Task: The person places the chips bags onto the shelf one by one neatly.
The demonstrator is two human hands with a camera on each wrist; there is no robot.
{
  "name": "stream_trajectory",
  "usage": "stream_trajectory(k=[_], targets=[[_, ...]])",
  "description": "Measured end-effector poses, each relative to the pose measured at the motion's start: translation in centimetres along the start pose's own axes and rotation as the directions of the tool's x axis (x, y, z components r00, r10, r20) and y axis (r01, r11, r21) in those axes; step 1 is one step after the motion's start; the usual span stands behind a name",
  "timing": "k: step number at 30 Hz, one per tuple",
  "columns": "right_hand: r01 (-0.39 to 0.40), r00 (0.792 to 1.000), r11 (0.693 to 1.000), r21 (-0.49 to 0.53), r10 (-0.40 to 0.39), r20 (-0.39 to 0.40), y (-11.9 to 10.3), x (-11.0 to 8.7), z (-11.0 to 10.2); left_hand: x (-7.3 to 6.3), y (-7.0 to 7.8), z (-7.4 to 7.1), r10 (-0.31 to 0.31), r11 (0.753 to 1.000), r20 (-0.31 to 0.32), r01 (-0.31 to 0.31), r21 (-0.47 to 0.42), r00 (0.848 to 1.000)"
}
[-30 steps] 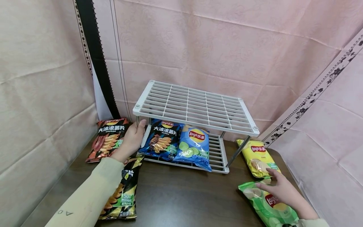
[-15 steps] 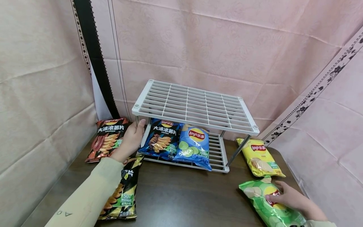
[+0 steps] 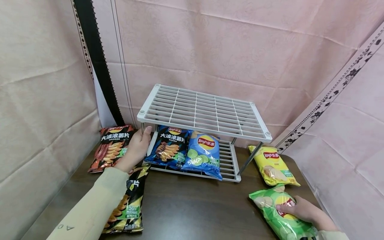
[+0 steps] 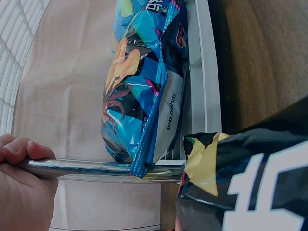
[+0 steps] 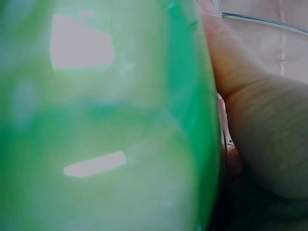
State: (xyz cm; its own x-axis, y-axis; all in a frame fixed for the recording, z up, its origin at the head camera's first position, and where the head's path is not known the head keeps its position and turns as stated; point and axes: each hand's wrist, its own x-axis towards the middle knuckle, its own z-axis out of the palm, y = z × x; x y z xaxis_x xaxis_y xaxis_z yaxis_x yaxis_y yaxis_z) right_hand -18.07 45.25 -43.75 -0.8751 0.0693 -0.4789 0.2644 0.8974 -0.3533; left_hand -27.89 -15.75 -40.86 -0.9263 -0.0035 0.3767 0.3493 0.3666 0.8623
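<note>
A white two-tier rack (image 3: 196, 125) with metal posts stands against the back cloth. My left hand (image 3: 136, 146) grips its front left post; in the left wrist view the fingers curl round that metal post (image 4: 101, 169). At the right front, my right hand (image 3: 303, 210) holds a green bag of chips (image 3: 270, 208), thumb across its front and the other fingers mostly hidden behind it. The green bag fills much of the right wrist view, blurred. On the rack's lower shelf lean a dark blue bag of chips (image 3: 170, 148) and a lighter blue one (image 3: 202, 153), side by side.
Left of the rack lie a red bag of chips (image 3: 112, 148) and a black-and-gold one (image 3: 129, 206), partly under my left arm. A yellow bag of chips (image 3: 274, 166) lies right of the rack, just behind the green one. Cloth walls enclose the brown table (image 3: 192, 206).
My right hand has gone from hovering with spread fingers over the green bag to gripping its right side. The left hand stays on the post. The view has shifted slightly.
</note>
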Motion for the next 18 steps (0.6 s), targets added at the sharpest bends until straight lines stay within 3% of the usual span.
stream_trajectory(k=[6,14,18], targets=[[0.037,0.997,0.999,-0.039,-0.040,-0.068,-0.5,-0.5,-0.1,0.0,0.1,0.0,0.000,1.000,-0.003,0.000,0.002,1.000],[0.102,0.977,0.993,-0.064,-0.112,-0.179,-1.6,-1.7,0.0,0.1,-0.2,-0.1,0.000,1.000,0.001,0.000,0.000,1.000],[0.132,0.967,0.991,-0.015,-0.132,-0.220,-2.1,-2.2,0.4,0.1,-0.4,0.0,0.006,1.000,0.001,-0.006,0.000,1.000]])
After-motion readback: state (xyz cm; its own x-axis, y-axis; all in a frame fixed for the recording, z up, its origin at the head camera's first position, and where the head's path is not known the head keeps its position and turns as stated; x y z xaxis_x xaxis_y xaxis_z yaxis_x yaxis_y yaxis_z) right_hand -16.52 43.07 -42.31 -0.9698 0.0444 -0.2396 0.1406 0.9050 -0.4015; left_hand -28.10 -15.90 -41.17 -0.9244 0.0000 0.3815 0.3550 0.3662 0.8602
